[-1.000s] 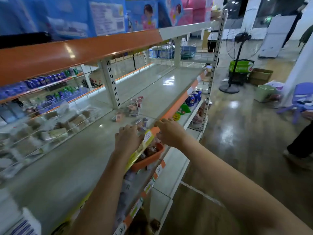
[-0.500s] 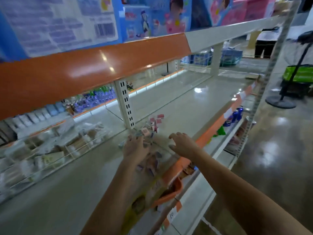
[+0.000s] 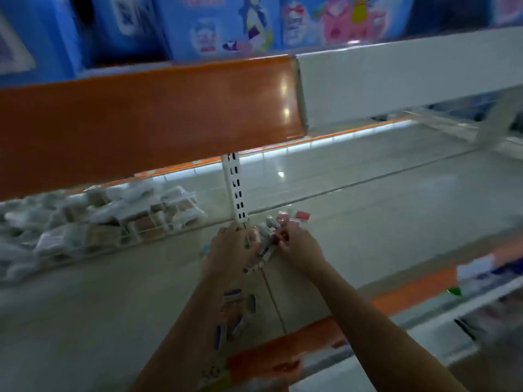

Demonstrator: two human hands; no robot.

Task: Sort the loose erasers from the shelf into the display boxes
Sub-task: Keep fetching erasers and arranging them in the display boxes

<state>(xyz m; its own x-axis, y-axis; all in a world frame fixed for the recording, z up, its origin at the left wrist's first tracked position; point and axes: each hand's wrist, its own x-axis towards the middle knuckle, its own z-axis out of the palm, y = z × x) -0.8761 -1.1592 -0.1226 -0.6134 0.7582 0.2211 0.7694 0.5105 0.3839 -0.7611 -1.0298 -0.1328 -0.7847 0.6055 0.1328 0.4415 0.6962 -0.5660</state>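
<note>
A pile of loose erasers (image 3: 268,236) in small wrapped packs lies deep on the grey shelf (image 3: 382,222), at the foot of the white slotted post (image 3: 236,193). Two red packs (image 3: 300,215) sit at the pile's far side. My left hand (image 3: 229,247) is on the pile's left side, its fingers curled round some packs. On the right side my right hand (image 3: 300,250) pinches a pack. A display box (image 3: 263,360) with an orange and yellow front stands at the shelf's front edge under my forearms, with several erasers (image 3: 233,309) in it. The picture is blurred.
A wire basket (image 3: 135,224) of clear-wrapped packets stands on the shelf to the left of the post. An orange and white shelf front (image 3: 169,114) hangs just above, with blue and pink boxes (image 3: 220,26) on it. Lower shelves with goods (image 3: 481,275) show at right.
The view has moved in closer under the upper shelf. Both hands have reached further back from the display box to the eraser pile and closed on packs there.
</note>
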